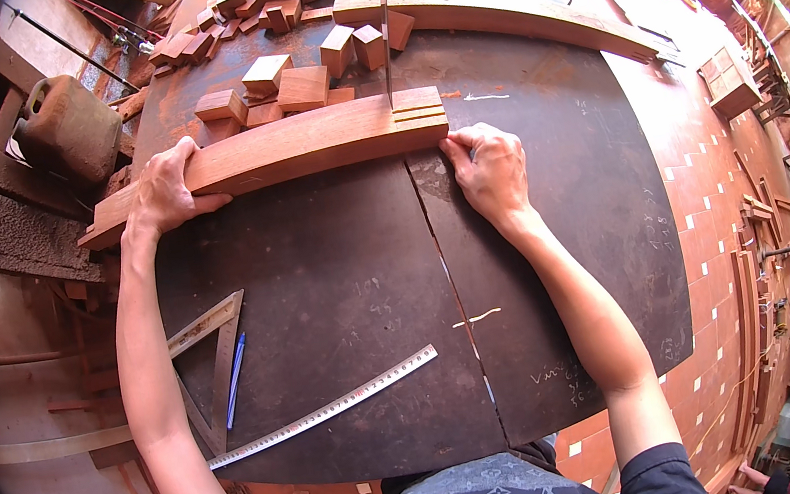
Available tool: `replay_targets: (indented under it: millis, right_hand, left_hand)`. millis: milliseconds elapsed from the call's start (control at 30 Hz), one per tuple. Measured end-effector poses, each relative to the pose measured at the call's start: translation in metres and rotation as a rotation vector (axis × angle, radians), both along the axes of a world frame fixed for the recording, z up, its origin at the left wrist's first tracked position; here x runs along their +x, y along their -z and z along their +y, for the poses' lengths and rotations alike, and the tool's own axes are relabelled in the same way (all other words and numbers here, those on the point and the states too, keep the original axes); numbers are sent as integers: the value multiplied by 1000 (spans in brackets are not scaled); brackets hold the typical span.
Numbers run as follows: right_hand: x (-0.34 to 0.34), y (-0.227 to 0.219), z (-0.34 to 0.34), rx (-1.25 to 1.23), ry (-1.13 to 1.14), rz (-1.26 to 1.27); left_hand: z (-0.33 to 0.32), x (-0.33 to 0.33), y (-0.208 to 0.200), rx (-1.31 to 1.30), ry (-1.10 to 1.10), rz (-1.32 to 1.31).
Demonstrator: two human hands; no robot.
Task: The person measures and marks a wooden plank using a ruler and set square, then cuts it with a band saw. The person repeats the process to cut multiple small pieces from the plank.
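A long, slightly curved reddish wooden beam (300, 147) lies across the dark saw table (316, 258). My left hand (167, 188) grips it near its left end, fingers over the top and thumb along the near side. At the right end, my right hand (488, 165) pinches the beam's near corner with closed fingers. A thin upright band saw blade (386, 36) meets the beam's far side close to that end. Narrow grooves or lines run along the top there, right of the blade. I cannot tell how deep the blade sits in the wood.
Several cut wooden blocks (302, 88) lie beyond the beam, and a larger curved plank (504, 14) sits farther back. Nearer me are a steel rule (328, 413), a blue pen (236, 380) and a triangular square (219, 363). A dusty jerrycan (68, 131) stands at left.
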State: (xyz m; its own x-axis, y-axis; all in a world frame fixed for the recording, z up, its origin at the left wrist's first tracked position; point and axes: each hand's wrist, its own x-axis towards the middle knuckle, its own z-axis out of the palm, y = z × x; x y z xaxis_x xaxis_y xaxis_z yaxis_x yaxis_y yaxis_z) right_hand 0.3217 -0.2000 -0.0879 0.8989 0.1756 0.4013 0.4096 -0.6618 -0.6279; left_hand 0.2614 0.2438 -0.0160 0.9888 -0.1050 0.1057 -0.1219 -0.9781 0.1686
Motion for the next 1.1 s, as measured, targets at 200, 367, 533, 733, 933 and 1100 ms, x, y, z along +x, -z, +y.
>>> replay_targets:
  millis: [200,367,533,733,933,1100]
  right_hand:
    - [0,2,0,-4,15,-8]
    - [1,2,0,16,17,9]
    - [2,3,-1,21,3,9]
    - [2,4,0,12,20,2]
    - [1,4,0,13,31,17]
    - [2,5,1,10,41,6]
  left_hand:
    - [0,1,-1,2,16,-13]
    - [1,1,0,2,20,-11]
    - [1,3,-1,2,31,-27]
    - [1,4,0,-11,48,-39]
    - [2,3,1,0,49,-53]
    - [4,4,1,-17,53,-47]
